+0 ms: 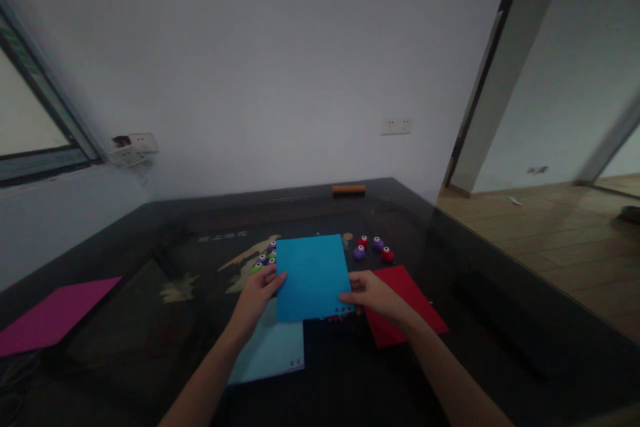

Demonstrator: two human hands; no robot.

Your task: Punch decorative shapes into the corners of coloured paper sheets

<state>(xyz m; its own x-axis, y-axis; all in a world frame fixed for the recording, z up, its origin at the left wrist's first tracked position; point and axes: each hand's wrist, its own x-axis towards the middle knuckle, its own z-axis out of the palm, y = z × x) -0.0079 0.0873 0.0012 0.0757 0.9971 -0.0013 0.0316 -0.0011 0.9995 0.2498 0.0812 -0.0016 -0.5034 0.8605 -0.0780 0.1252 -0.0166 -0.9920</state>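
Observation:
A square blue sheet of paper (313,273) is held up between my two hands, tilted toward me above the dark table. My left hand (261,287) pinches its left edge, thumb in front. At the lower right edge my right hand (367,288) grips it the same way; small dark marks show near that corner. Below and to the left lies a pale blue sheet (275,347), partly covered. A red sheet (405,303) rests under my right wrist. Several small purple and green balls with eye-like tops (263,259) sit behind my left hand, partly hidden.
Red and purple eye-topped balls (373,248) stand right of the blue sheet. A magenta sheet (60,313) lies at the far left. An orange-brown stick (349,189) is at the table's back edge. The glossy black table (200,227) meets a white wall with sockets (397,125).

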